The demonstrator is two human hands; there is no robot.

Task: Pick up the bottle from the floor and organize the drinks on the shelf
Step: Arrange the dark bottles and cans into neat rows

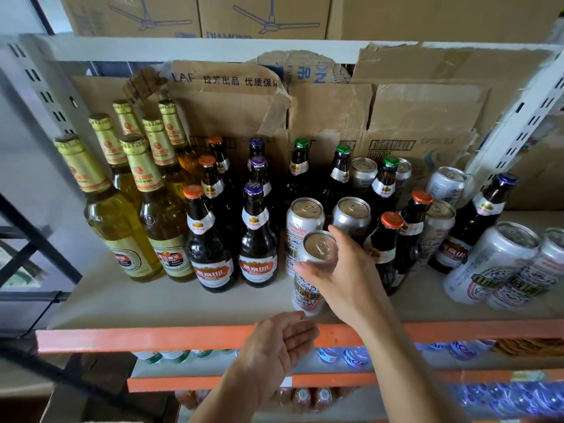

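My right hand [341, 271] grips a white patterned beer can [306, 296] near its top, at the front of the shelf board [158, 303]. My left hand [274, 349] hovers empty with relaxed fingers in front of the orange shelf edge [137, 338]. Tall gold-foil beer bottles [122, 215] stand at the left. Dark brown bottles with orange caps [207, 239] and purple caps [258, 236] stand beside them. More cans [303, 221] and dark bottles [387, 245] crowd the middle and right.
Two large white cans [488, 264] stand at the far right. Torn cardboard [335, 111] lines the back of the shelf. Boxes [262, 13] sit on the shelf above. Lower shelves hold bottled drinks [338, 355]. A white slotted upright [45, 87] stands at the left.
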